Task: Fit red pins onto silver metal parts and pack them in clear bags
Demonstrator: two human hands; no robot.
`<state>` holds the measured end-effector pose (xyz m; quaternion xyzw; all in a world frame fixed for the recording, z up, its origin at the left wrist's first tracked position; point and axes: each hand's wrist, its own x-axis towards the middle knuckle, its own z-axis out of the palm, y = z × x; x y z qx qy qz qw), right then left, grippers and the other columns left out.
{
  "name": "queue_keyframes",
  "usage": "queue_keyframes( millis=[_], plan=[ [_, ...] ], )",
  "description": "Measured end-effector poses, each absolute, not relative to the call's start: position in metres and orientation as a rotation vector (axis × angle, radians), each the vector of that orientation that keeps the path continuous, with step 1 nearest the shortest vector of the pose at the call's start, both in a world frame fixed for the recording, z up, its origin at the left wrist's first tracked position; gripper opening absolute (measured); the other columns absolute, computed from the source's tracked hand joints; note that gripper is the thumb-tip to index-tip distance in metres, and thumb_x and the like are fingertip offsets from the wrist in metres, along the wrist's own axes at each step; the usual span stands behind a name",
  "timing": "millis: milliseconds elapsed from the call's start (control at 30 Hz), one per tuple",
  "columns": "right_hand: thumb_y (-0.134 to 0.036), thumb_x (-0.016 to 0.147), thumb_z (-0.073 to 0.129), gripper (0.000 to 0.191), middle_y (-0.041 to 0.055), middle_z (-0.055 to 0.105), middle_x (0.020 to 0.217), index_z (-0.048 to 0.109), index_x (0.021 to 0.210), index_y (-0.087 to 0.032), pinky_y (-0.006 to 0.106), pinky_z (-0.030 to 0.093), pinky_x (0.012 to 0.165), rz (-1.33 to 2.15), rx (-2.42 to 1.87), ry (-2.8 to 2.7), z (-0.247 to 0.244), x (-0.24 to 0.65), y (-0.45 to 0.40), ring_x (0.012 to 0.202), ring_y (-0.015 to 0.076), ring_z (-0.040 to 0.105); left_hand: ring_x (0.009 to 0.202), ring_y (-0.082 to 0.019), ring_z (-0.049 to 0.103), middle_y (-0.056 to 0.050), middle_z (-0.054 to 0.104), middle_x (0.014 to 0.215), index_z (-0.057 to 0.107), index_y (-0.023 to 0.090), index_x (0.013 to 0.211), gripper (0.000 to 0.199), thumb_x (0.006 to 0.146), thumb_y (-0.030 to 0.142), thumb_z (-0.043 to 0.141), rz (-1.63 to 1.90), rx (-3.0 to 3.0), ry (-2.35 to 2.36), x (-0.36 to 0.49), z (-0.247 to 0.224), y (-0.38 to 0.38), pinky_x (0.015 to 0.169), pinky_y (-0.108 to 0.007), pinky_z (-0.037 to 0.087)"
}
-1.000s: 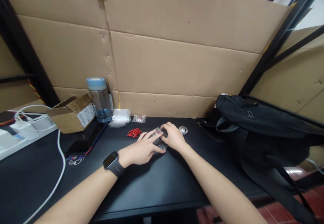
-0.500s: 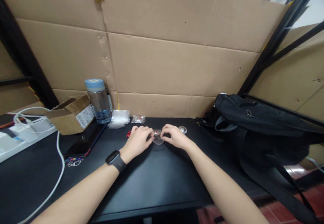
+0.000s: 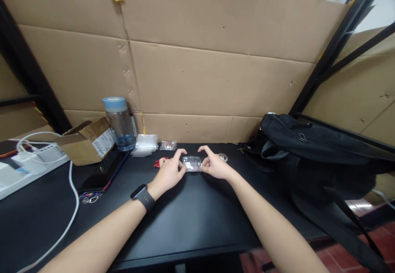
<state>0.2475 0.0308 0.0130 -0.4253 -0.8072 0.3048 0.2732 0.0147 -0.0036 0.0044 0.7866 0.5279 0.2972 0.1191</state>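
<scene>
A small clear plastic bag lies between my two hands near the back of the black tabletop, its shiny surface hiding its contents. My left hand has its thumb and curled fingers at the bag's left edge, while the index finger is lifted and bent above it. At the right edge, my right hand grips with thumb and curled fingers, its index finger also raised. Red small pieces sit partly hidden behind my left hand. Just behind my right hand is a round, shiny disc-like item.
Behind my left hand lie a flat packet and a stack of clear bags. Further left stand a water bottle, an open cardboard box and a power strip. A black backpack occupies the right side.
Both index fingers have lifted away from the bag and spread upward. The bag now shows a flat, shiny rectangular face; its red content and lower flap no longer show.
</scene>
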Motion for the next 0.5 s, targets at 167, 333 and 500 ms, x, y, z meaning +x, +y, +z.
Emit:
queue_keyframes(
  millis=[167, 333, 500],
  plan=[
    [-0.010, 0.078, 0.065, 0.039, 0.0009, 0.065, 0.082, 0.077, 0.112, -0.026, 0.026, 0.048, 0.077, 0.462, -1.133, -2.449, 0.0162, 0.2454, 0.0271, 0.075, 0.0150, 0.061, 0.106, -0.026, 0.058, -0.006, 0.070, 0.103, 0.073, 0.030, 0.103, 0.026, 0.099, 0.032, 0.048, 0.733, 2.596, 1.543, 0.0145, 0.0041, -0.0084, 0.086, -0.041, 0.030],
    [-0.021, 0.083, 0.073, 0.034, 0.0072, 0.067, 0.113, 0.076, 0.116, -0.028, 0.036, 0.045, 0.099, 0.265, -1.079, -2.498, 0.0144, 0.2429, 0.0269, 0.107, 0.0235, 0.060, 0.130, -0.033, 0.045, -0.008, 0.067, 0.120, 0.072, 0.027, 0.105, 0.022, 0.089, 0.041, 0.065, 0.743, 2.677, 1.436, 0.0147, 0.0018, -0.0090, 0.097, -0.047, 0.028],
    [-0.025, 0.097, 0.056, 0.025, 0.0054, 0.077, 0.107, 0.077, 0.111, -0.025, 0.030, 0.048, 0.091, 0.464, -1.060, -2.431, 0.0216, 0.2446, 0.0270, 0.099, 0.0213, 0.070, 0.115, -0.027, 0.056, -0.006, 0.073, 0.106, 0.068, 0.025, 0.105, 0.019, 0.099, 0.028, 0.050, 0.743, 2.589, 1.463, 0.0144, -0.0025, -0.0025, 0.091, -0.043, 0.029]
  ],
)
